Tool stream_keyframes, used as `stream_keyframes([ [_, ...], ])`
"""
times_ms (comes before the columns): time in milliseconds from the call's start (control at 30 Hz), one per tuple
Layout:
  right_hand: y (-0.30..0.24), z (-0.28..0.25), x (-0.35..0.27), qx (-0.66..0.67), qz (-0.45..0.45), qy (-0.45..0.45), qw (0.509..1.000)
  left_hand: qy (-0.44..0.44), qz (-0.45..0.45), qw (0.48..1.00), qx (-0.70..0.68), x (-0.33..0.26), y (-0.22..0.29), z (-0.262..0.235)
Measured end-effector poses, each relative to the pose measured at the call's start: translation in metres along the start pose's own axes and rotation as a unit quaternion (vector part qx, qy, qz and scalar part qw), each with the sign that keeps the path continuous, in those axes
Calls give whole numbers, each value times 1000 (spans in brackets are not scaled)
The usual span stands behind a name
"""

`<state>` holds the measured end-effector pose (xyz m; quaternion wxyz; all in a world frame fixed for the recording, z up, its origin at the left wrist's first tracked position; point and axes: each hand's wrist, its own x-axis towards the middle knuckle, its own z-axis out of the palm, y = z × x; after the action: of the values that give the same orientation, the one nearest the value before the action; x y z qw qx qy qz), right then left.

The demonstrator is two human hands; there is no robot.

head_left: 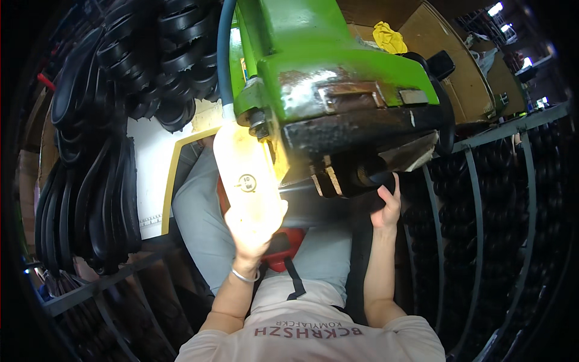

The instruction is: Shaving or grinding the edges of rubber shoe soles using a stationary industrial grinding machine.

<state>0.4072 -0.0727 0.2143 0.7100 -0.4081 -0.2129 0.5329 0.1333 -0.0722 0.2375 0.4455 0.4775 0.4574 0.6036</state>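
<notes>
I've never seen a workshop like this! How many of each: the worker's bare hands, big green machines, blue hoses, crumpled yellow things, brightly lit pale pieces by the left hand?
Bare hands: 2, left hand and right hand
Green machine: 1
Blue hose: 1
Crumpled yellow thing: 1
Brightly lit pale piece: 1
Total: 6

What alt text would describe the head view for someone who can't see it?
Someone's left hand is at the lower end of a glaring pale piece beside a green machine; the right hand is near its dark underside. Black curved pieces are heaped at left.
</notes>
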Motion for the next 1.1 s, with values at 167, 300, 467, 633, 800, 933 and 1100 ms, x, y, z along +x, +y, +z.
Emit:
stream_keyframes([
  [167, 16, 23, 7, 39, 53, -30, 997, 73, -73, 985, -140, 3, 8, -38],
  [300, 31, 58, -8, -65, 38, -69, 995, 128, -141, 970, -149, -10, -6, -83],
  [467, 42, 88, -11, -149, 29, -142, 978, 42, -279, 939, -195, -46, -22, -124],
  [633, 42, 120, -4, -235, -48, -244, 940, -326, -222, 917, 57, -38, -30, -97],
  [800, 67, 109, -22, -214, -24, -175, 961, -159, -97, 982, 9, 12, -21, -13],
  [933, 75, 52, -69, -261, 110, -210, 936, -101, -9, 976, 191, 10, -34, 5],
  [1100, 77, -45, -123, -176, 314, -124, 924, -70, -35, 991, 105, -8, -29, 3],
])
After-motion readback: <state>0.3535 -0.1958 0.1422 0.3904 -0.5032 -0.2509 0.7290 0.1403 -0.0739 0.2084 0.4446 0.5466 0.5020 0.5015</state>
